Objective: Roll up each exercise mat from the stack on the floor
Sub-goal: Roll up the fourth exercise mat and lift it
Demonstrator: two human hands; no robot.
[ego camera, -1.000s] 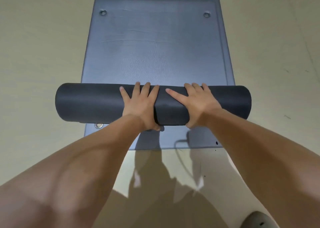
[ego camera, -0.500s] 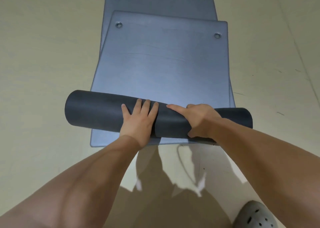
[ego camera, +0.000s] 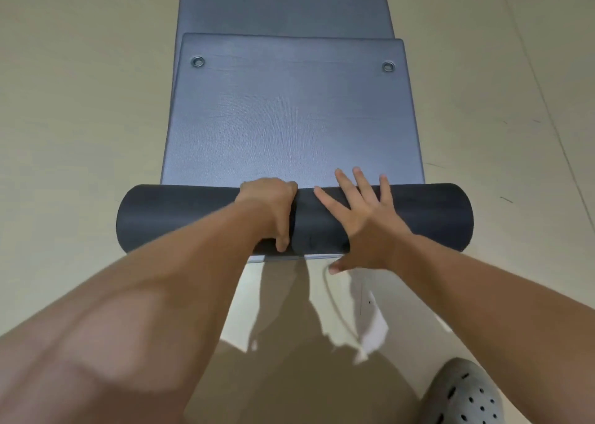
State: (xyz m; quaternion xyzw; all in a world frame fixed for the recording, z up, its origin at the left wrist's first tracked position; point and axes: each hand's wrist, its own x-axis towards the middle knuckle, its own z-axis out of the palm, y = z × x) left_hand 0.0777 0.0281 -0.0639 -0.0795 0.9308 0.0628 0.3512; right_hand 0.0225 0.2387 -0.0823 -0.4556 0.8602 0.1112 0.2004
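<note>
A dark grey roll of exercise mat lies across the floor in front of me. Its flat remainder, blue-grey with two metal eyelets at its far corners, stretches away from the roll. My left hand curls over the top of the roll near its middle, thumb down its near side. My right hand lies flat on the roll just to the right, fingers spread and reaching over its far edge. Under this mat lies another blue-grey mat, running on beyond its far end.
Pale beige floor surrounds the mats on both sides. A grey perforated clog on my foot shows at the bottom right. My shadow falls on the floor between me and the roll.
The roll straightened square across the mat. My left hand went from flat to curled over its top. My right hand opened from a clasp to flat, with fingers spread.
</note>
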